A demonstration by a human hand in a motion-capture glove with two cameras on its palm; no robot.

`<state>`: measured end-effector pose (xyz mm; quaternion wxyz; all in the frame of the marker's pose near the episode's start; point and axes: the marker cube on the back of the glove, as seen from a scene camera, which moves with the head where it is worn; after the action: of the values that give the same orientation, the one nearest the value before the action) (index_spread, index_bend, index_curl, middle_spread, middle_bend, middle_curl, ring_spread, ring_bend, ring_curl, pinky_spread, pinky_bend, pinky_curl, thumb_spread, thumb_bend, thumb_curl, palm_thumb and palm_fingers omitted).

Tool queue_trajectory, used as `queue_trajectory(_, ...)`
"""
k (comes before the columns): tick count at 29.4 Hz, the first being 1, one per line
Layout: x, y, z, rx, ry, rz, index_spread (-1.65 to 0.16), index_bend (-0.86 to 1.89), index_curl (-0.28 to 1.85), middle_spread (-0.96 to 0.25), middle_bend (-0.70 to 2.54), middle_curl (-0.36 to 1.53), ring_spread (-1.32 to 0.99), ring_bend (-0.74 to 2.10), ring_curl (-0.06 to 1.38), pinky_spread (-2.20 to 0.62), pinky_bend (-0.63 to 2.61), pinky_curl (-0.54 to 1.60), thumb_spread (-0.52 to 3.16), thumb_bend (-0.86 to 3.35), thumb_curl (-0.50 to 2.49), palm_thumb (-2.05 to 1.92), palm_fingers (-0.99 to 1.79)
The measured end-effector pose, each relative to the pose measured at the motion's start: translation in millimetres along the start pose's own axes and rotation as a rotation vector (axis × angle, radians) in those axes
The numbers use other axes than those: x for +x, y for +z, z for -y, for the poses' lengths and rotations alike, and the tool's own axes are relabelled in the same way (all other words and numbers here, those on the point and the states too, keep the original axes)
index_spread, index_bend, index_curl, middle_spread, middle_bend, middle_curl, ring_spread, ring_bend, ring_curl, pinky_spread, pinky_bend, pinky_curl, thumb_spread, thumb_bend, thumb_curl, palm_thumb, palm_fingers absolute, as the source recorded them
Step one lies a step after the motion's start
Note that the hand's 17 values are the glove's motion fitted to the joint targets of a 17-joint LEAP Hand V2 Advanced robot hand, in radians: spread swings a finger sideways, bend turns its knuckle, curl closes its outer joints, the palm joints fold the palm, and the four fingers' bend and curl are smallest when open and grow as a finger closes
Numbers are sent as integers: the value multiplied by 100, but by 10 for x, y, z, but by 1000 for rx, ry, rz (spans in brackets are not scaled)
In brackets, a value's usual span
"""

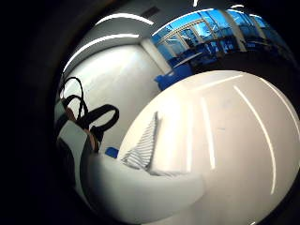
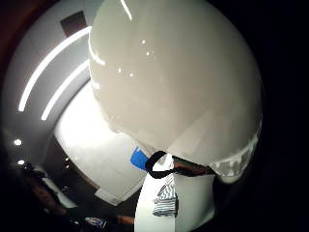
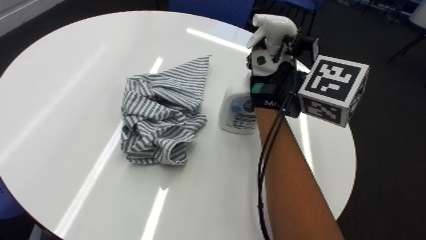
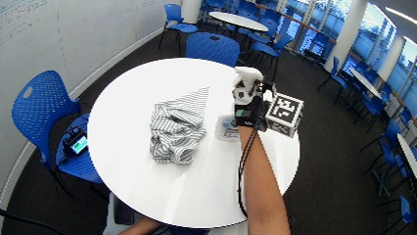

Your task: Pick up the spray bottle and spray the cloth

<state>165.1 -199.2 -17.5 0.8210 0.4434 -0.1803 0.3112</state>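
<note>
A white spray bottle (image 3: pixel 237 111) with a blue label is upright on the right half of the round white table (image 3: pixel 80 60); whether its base touches the table I cannot tell. My gloved right hand (image 3: pixel 268 70) grips its neck just under the white trigger head (image 3: pixel 271 25). A crumpled grey-and-white striped cloth (image 3: pixel 162 116) lies on the table a short way to the left of the bottle. The bottle's pale body (image 2: pixel 178 77) fills the thumb side palm view, with the cloth (image 2: pixel 166 198) small beyond it. In the little finger side palm view the cloth (image 1: pixel 143 145) lies past the bottle (image 1: pixel 140 192).
Blue chairs stand round the table, one at its far edge (image 4: pixel 212 46) and one at the left (image 4: pixel 45 110) with a small device on the seat. The table edge (image 3: pixel 343 165) runs close to the right of my forearm.
</note>
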Motion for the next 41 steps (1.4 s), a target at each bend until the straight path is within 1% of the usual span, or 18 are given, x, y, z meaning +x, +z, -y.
queue_trajectory(9, -107, -12, -55, 38, -38, -7, -30, 17, 41, -24, 66, 56, -24, 77, 49, -35, 53, 40, 98, -2, 55, 76, 140)
queue_trajectory(14, 33, 35, -169, 26, -21, -15, -30, 17, 42, -24, 68, 56, -24, 78, 49, -35, 53, 40, 100, -2, 55, 76, 139)
queue_trajectory(25, 545, 211, -480, -28, 72, -18, -30, 16, 44, -24, 70, 55, -24, 80, 48, -36, 55, 40, 105, -1, 56, 76, 138)
queue_trajectory(28, 642, 174, -538, -46, 64, -47, -30, 16, 44, -24, 70, 55, -24, 80, 48, -35, 55, 40, 106, -1, 56, 76, 138)
queue_trajectory(31, 603, 156, -586, -99, -36, -133, -30, 16, 44, -23, 71, 55, -23, 80, 48, -35, 55, 40, 108, -1, 55, 77, 138)
queue_trajectory(35, 366, 199, -638, -185, -285, -293, -30, 16, 45, -23, 71, 55, -23, 81, 48, -35, 54, 40, 109, -1, 55, 77, 138)
queue_trajectory(38, 128, 206, -658, -205, -494, -428, -30, 17, 45, -23, 72, 55, -23, 81, 47, -35, 54, 40, 110, -1, 55, 78, 138)
queue_trajectory(41, -36, 192, -649, -219, -639, -522, -29, 17, 45, -23, 72, 55, -23, 82, 47, -35, 53, 40, 111, -2, 55, 78, 139)
